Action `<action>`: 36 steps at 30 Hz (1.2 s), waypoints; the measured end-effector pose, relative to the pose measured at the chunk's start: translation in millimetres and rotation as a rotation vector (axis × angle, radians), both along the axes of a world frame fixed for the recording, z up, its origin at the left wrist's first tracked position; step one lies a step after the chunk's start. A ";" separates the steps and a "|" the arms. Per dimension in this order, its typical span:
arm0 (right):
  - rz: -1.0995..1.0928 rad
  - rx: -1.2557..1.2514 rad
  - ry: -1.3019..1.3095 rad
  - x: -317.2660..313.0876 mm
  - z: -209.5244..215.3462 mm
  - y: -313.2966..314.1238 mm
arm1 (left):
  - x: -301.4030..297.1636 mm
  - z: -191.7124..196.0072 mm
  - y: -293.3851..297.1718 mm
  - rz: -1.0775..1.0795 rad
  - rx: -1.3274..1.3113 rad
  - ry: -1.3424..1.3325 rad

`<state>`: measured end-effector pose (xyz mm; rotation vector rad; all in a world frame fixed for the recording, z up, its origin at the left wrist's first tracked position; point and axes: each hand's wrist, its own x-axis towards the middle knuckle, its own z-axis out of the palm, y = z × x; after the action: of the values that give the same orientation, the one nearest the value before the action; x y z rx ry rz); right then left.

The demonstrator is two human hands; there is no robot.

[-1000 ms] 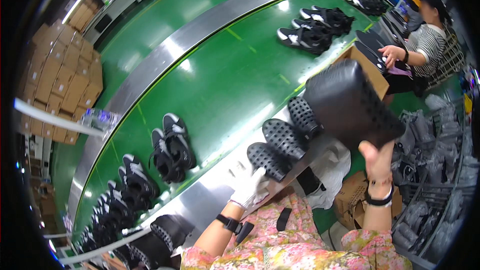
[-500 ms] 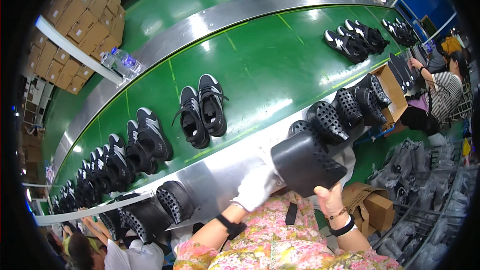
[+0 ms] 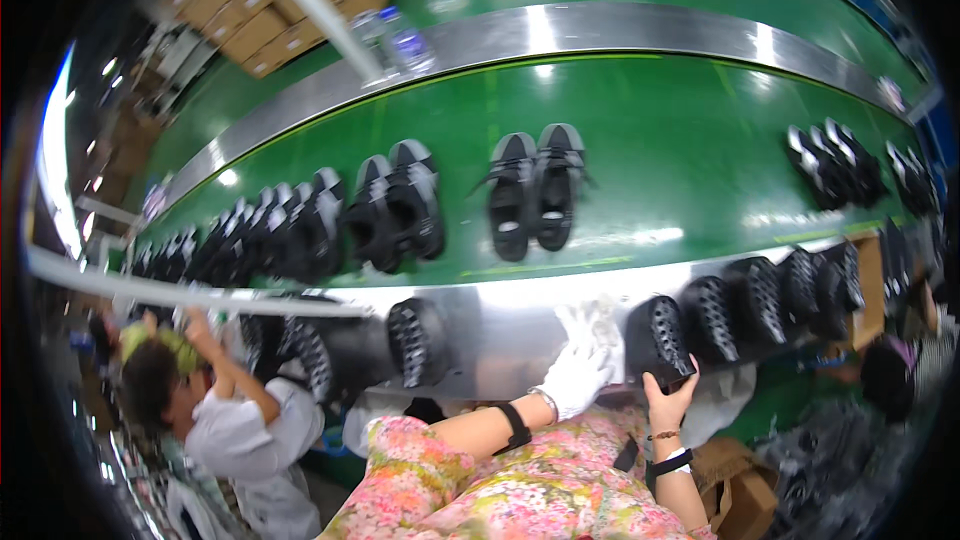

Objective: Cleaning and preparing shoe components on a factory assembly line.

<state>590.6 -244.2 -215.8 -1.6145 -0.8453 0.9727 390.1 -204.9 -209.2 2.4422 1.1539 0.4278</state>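
My left hand [image 3: 577, 377], in a white glove, rests on the shiny metal ledge [image 3: 520, 325] in front of the green conveyor belt [image 3: 660, 160]. My bare right hand [image 3: 668, 402] grips the lower edge of a black perforated shoe mould [image 3: 657, 337] that stands on the ledge at the left end of a row of like moulds [image 3: 770, 290]. A pair of black sandals [image 3: 535, 190] lies on the belt just beyond my hands.
More black shoe pairs [image 3: 330, 220] line the belt to the left and far right [image 3: 850, 165]. Another black mould [image 3: 415, 340] stands left on the ledge. A person in white [image 3: 230, 420] works at lower left, another at right [image 3: 900, 370]. Cardboard boxes [image 3: 270, 0] are stacked beyond the belt.
My right hand has brought the black mould down from the air onto the ledge beside the row. The view has swung left, and the sandals on the belt sit further right.
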 end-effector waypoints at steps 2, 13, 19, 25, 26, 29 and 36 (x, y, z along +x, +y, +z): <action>0.061 0.006 -0.477 -6.4 -8.4 5.8 | -7.9 -4.6 -6.2 0.040 0.030 0.001; 0.190 -0.070 -0.167 27.2 -29.0 0.1 | -77.6 84.3 -26.7 0.446 0.006 -0.181; 0.889 -0.449 -0.569 53.7 14.5 -17.5 | -179.8 148.6 -95.6 0.951 0.543 -0.251; 1.079 -0.259 -0.679 -54.6 108.3 6.5 | -247.9 141.0 -175.1 1.604 0.633 -0.158; 1.093 -0.251 -0.689 -73.3 116.8 13.8 | -258.9 136.7 -184.2 1.689 0.634 -0.184; 1.210 -0.065 -0.810 -116.2 131.4 29.1 | -283.3 126.2 -208.7 1.825 0.577 -0.174; 1.253 0.101 -0.847 -155.3 127.9 55.7 | -338.0 80.8 -221.5 1.970 0.296 -0.468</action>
<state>435.3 -188.5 -88.0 -1.2881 -2.6132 0.9536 52.1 -426.4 -128.4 0.3591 2.8379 1.5160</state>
